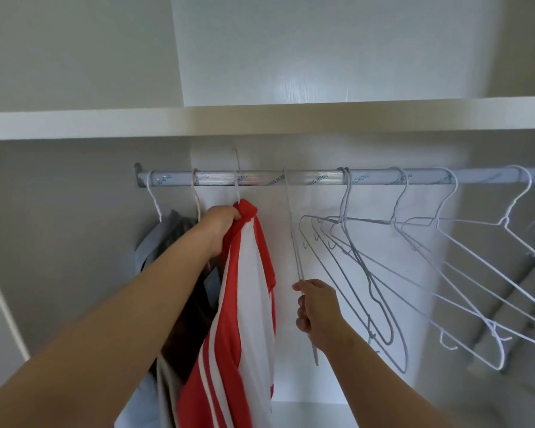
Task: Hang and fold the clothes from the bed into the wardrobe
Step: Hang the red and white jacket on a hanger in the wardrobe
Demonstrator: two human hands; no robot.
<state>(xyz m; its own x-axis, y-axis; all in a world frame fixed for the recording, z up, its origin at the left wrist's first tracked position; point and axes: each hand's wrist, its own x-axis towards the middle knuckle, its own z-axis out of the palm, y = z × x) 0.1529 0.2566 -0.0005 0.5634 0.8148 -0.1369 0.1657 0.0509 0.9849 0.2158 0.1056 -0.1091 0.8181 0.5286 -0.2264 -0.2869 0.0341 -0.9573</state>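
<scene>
Wardrobe rail: shirt at the rail, spare hanger in hand.

My left hand (221, 222) is closed on the collar of the red-and-white shirt (244, 304), held up just under the rail (322, 177), where a thin hook (237, 186) enters the fabric. My right hand (317, 313), the nearer one to it, grips a wire hanger (295, 251) just right of the shirt. It is seen edge-on, its long axis running from the rail down towards me. The shirt's hanger frame is hidden under cloth, its hem is cut off, and the bed is not in view.
</scene>
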